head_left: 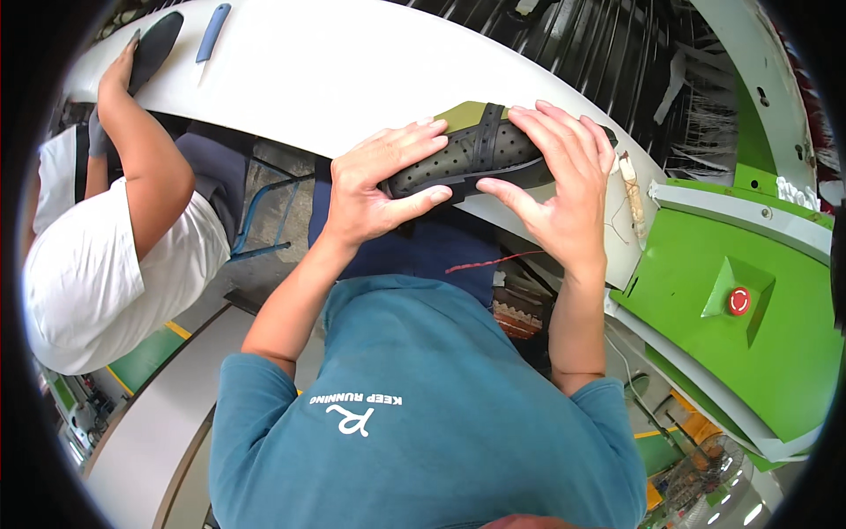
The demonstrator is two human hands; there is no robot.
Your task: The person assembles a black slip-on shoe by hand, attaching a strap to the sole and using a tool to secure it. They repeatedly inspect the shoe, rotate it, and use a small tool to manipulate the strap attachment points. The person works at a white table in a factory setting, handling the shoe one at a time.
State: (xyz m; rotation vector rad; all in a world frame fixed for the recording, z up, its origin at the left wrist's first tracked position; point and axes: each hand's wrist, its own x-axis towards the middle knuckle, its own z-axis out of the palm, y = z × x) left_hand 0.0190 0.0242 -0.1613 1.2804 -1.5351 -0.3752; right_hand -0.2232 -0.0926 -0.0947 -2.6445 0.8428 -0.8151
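A dark shoe (467,150) dotted with small holes, with black bands across its middle and an olive-green part on its far side, is held between my two hands over the white tabletop. My left hand (374,181) grips its left end, fingers over the top and thumb along the near edge. At the other end, my right hand (564,172) is curved round it in the same way, its thumb on the near side. The fingers partly cover both ends, and the underside is hidden.
A blue-handled knife (211,35) lies on the white table (335,53). To the left, a co-worker's hand (119,66) touches a dark sole (157,51). A tape-wrapped stick (632,198) lies near the green machine (696,264) with its red button (738,301). Dark rollers (582,44) run beyond the table.
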